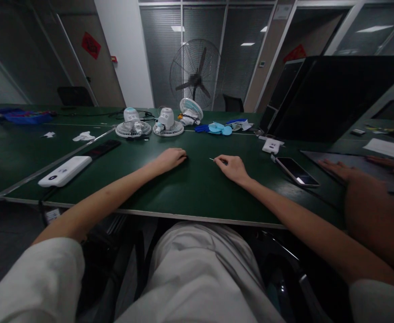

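My left hand (170,159) rests on the green table with its fingers curled closed. A small dark bit shows at its fingertips, too small to name. Across a short gap, my right hand (232,168) pinches a thin, pale, needle-like rod (212,159) between thumb and forefinger. The rod's tip points left, toward my left hand, and the two hands are apart. Beyond them stand small white fan parts: one fan head (133,128) and another fan head (168,128) lie grille down, and a third fan head (190,110) is tilted up.
Blue fan blades (220,128) lie behind my right hand. A white power bank-like device (65,171) and a dark phone (106,147) are at left. Another phone (297,171) lies at right, near a large black monitor (331,98). A co-worker's hand (338,169) rests on a grey mat.
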Demonstrator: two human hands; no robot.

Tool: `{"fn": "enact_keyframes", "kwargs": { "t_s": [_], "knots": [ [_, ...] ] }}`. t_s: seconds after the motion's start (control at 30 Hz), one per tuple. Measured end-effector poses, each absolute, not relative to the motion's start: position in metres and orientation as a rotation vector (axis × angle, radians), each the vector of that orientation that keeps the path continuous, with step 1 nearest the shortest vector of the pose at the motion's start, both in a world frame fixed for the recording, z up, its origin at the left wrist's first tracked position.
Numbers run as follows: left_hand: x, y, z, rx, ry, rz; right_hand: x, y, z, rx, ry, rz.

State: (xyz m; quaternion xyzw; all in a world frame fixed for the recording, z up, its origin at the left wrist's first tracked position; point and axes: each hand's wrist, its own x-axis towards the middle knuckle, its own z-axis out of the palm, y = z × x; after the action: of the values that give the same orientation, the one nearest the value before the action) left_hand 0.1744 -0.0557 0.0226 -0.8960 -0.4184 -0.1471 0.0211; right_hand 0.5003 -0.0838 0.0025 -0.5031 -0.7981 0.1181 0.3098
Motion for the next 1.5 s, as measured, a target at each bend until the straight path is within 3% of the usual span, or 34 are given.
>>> {"fn": "enact_keyframes", "kwargs": {
  "t_s": [0.23,0.93,1.5],
  "knots": [
    [0.254,-0.059,0.003,-2.833,-1.030,-0.556,0.496,-0.084,0.002,-1.360,-2.127,0.189],
    [0.243,-0.048,-0.012,-2.996,-1.094,-0.968,0.497,-0.083,0.001,-1.371,-2.159,0.218],
    [0.244,-0.051,-0.008,-3.107,-1.151,-1.052,0.499,-0.082,0.000,-1.316,-2.210,0.265]
  ]
}}
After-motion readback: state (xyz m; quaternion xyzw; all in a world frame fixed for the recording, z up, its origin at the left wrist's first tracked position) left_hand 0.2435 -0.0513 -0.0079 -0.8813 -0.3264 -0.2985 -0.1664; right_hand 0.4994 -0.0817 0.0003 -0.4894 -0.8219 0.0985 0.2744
